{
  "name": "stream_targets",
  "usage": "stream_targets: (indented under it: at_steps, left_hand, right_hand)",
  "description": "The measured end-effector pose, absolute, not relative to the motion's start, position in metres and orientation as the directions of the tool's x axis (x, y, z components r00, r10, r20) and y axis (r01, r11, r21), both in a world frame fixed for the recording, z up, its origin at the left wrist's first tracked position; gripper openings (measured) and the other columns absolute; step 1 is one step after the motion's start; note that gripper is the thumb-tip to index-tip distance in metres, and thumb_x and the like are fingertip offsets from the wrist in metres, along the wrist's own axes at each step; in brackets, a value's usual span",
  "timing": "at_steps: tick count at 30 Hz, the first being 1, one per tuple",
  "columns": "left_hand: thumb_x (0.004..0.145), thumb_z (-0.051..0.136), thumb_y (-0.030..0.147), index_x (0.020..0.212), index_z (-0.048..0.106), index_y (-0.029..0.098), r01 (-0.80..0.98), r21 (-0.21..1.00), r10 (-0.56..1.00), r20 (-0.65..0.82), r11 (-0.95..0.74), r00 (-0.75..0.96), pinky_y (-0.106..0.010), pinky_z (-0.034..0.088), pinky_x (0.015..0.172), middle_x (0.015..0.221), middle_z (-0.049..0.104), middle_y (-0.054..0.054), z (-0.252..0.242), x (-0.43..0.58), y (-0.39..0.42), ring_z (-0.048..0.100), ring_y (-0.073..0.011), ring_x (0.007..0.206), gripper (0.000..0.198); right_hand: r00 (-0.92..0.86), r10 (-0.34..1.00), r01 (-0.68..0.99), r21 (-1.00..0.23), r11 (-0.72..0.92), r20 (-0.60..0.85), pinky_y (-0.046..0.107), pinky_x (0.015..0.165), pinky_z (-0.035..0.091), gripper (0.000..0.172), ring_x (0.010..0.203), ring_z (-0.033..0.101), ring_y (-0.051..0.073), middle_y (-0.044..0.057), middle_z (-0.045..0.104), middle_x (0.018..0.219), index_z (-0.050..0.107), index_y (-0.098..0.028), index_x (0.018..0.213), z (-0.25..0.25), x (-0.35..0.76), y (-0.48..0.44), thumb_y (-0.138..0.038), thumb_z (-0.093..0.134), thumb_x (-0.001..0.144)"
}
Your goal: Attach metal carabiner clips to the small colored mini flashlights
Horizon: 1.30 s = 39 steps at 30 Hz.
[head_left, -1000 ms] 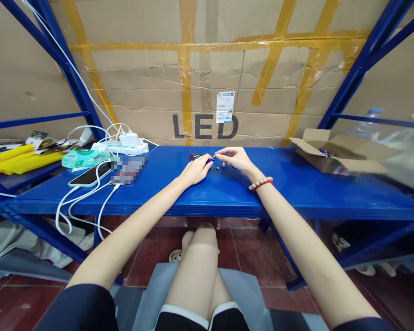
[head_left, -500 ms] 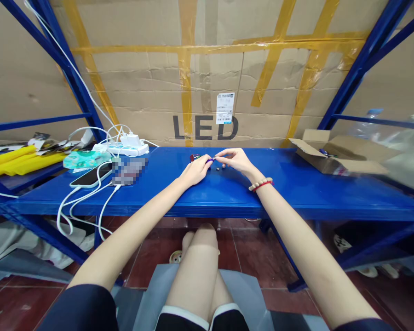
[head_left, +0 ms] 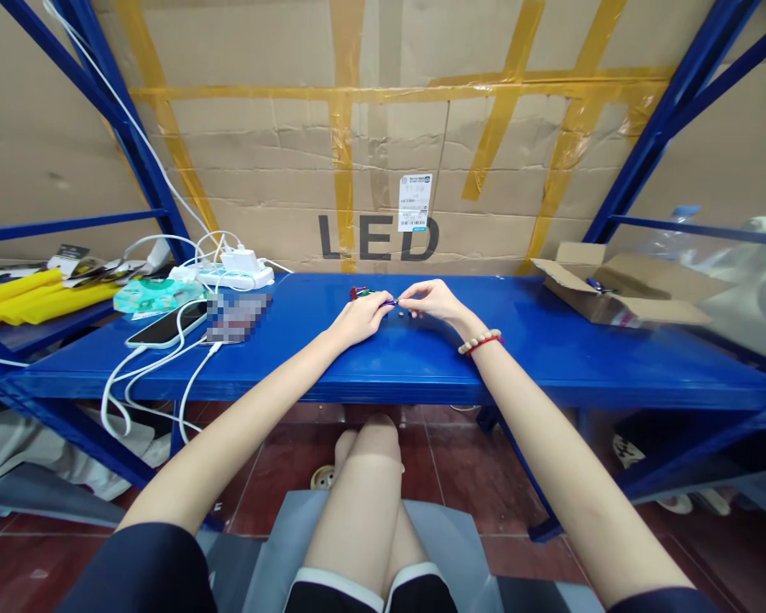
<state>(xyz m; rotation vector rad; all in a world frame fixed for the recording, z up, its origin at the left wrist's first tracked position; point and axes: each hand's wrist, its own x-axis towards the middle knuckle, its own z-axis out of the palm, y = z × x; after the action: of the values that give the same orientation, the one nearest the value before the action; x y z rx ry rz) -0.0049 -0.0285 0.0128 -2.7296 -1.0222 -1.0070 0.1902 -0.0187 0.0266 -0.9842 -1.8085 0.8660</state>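
My left hand (head_left: 359,319) is closed around a small, slim purple piece (head_left: 389,303), whose tip sticks out past the thumb and fingertips toward the right. Thumb and fingers of my right hand (head_left: 431,300) pinch together at that tip; exactly what they grip is too small to make out. Just beyond the left hand, small red and green pieces (head_left: 359,292) lie on the blue table (head_left: 332,370), partly hidden by the fingers. A tiny pale bit (head_left: 402,313) rests on the tabletop below the fingertips. A beaded bracelet (head_left: 480,342) circles the right wrist.
To the left are a phone (head_left: 168,324), white cables, a power strip (head_left: 241,274) and a teal packet (head_left: 157,295). An open cardboard box (head_left: 606,285) stands at the right. Behind the table rises a large taped carton (head_left: 261,170), between blue metal posts.
The right hand's fingers have drawn in slightly at the tip of the purple piece, its lower fingers curling more. The left hand keeps its hold. The view has shifted very slightly.
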Motion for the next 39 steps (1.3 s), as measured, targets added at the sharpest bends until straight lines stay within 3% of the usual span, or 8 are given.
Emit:
stream_targets:
  at_steps: [20, 39]
  left_hand:
    - [0.094, 0.042, 0.024, 0.104, 0.059, 0.019, 0.668, -0.001, 0.531, 0.605, -0.744, 0.593, -0.026, 0.051, 0.073, 0.108, 0.068, -0.006, 0.0112, -0.0051, -0.0299, 0.065, -0.0191, 0.096, 0.020]
    - [0.094, 0.041, 0.025, 0.105, 0.057, 0.020, 0.671, 0.036, 0.535, 0.636, -0.741, 0.556, -0.025, 0.050, 0.076, 0.104, 0.066, -0.005, 0.0095, -0.0050, -0.0247, 0.063, -0.0172, 0.095, 0.020]
  right_hand:
    - [-0.303, 0.902, 0.324, -0.857, 0.400, 0.307, 0.022, 0.045, 0.032, 0.045, 0.045, 0.045, 0.007, 0.000, 0.055, 0.050, 0.067, -0.011, 0.066, 0.0274, 0.1873, -0.0225, -0.052, 0.078, 0.049]
    - [-0.307, 0.922, 0.309, -0.892, 0.331, 0.236, 0.021, 0.049, 0.036, 0.042, 0.053, 0.046, 0.008, 0.001, 0.059, 0.063, 0.070, -0.013, 0.071, 0.0276, 0.1885, -0.0232, -0.052, 0.077, 0.055]
